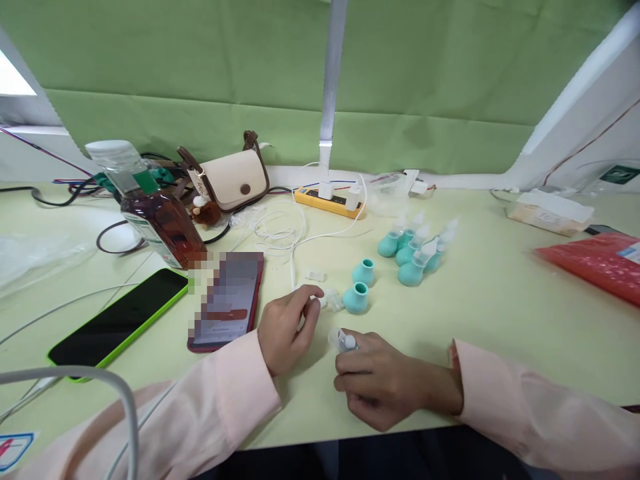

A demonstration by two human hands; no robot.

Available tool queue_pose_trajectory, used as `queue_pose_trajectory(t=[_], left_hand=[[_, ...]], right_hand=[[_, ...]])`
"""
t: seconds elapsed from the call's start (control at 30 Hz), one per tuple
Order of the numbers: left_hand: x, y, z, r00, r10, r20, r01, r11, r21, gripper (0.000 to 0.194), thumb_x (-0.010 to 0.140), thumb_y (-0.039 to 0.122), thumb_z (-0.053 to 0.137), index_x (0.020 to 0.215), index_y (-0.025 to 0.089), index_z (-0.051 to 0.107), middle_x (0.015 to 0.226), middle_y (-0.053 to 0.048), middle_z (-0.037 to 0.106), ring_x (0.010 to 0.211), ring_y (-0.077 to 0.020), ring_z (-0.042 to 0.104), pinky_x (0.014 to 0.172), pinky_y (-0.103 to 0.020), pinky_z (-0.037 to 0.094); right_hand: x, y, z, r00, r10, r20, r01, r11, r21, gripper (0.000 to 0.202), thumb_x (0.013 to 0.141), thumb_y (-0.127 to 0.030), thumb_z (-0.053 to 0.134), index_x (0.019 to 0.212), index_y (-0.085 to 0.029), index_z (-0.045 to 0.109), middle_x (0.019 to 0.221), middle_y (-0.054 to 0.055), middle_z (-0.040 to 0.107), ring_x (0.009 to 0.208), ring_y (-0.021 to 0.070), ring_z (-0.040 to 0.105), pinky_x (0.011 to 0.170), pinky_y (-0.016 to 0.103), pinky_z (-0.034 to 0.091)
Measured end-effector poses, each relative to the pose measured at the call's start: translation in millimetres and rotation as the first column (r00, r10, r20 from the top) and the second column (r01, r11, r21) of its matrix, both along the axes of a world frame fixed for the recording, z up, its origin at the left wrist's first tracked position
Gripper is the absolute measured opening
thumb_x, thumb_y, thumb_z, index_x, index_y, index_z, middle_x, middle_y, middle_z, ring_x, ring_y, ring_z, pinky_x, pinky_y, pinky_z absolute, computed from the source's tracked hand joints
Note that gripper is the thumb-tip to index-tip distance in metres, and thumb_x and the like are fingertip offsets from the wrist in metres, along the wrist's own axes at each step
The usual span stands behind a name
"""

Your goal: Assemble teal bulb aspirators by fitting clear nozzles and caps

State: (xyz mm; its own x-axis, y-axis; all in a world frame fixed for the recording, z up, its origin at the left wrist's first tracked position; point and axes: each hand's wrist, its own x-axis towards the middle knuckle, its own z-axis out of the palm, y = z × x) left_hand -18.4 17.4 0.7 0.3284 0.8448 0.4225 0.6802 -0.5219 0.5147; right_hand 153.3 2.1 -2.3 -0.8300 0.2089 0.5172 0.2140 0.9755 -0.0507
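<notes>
While pinching small clear plastic cap [320, 301] in left hand [286, 328] beside teal rubber bulb [355, 298], gripped clear tube piece [342, 341] in right hand [381, 387], held ready for fitting.

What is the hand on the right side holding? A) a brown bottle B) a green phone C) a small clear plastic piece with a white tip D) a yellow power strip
C. The right hand grips a small clear plastic piece with a white tip, poking out above its fingers. The green phone, the bottle and the yellow power strip all lie on the table, away from that hand.
</notes>
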Motion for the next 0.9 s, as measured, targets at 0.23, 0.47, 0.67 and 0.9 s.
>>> queue_pose_trajectory(t=[0.23,0.47,0.67,0.9], left_hand=[[5.9,-14.3,12.9,0.918,-0.279,0.283,0.352,0.900,-0.257,0.016,0.077,0.025,0.050,0.087,0.016,0.059,0.066,0.000,0.058,0.054,-0.0095,0.048,0.052,-0.020,0.039],[3.2,-15.8,24.7,0.716,-0.147,0.683,0.446,0.849,-0.285,0.012,0.076,0.021,0.053,0.083,0.017,0.061,0.079,-0.004,0.059,0.067,-0.0122,0.053,0.052,-0.020,0.046],[4.0,-12.8,20.2,0.565,-0.188,0.804,0.604,0.758,-0.247,0.013,0.078,0.016,0.050,0.083,0.018,0.062,0.082,-0.004,0.054,0.073,-0.0139,0.054,0.054,-0.023,0.050],[1.4,-17.2,9.9,0.783,-0.158,0.601,0.266,0.960,-0.094,0.031,0.065,0.018,0.066,0.093,0.020,0.053,0.081,-0.002,0.057,0.071,-0.0128,0.054,0.062,-0.025,0.049]], right_hand=[[2.8,3.0,-2.8,1.000,0.028,0.001,-0.028,0.998,-0.061,0.012,0.059,-0.012,0.043,0.066,-0.017,0.051,0.068,0.001,0.052,0.063,0.0136,0.044,0.054,0.027,0.037],[8.1,1.2,10.2,0.874,0.050,-0.484,-0.110,0.989,-0.097,0.046,0.060,-0.010,0.046,0.105,-0.018,0.043,0.105,0.010,0.034,0.098,0.0231,0.044,0.078,0.042,0.042],[15.1,-2.4,14.7,0.891,-0.279,-0.358,-0.033,0.746,-0.665,0.035,0.074,-0.019,0.045,0.108,-0.018,0.038,0.078,0.005,0.052,0.068,0.0152,0.053,0.057,0.029,0.047],[11.3,-5.4,2.8,0.838,-0.390,-0.382,0.271,0.904,-0.329,0.041,0.072,-0.015,0.051,0.110,-0.020,0.036,0.090,0.007,0.056,0.075,0.0159,0.057,0.061,0.027,0.048]])
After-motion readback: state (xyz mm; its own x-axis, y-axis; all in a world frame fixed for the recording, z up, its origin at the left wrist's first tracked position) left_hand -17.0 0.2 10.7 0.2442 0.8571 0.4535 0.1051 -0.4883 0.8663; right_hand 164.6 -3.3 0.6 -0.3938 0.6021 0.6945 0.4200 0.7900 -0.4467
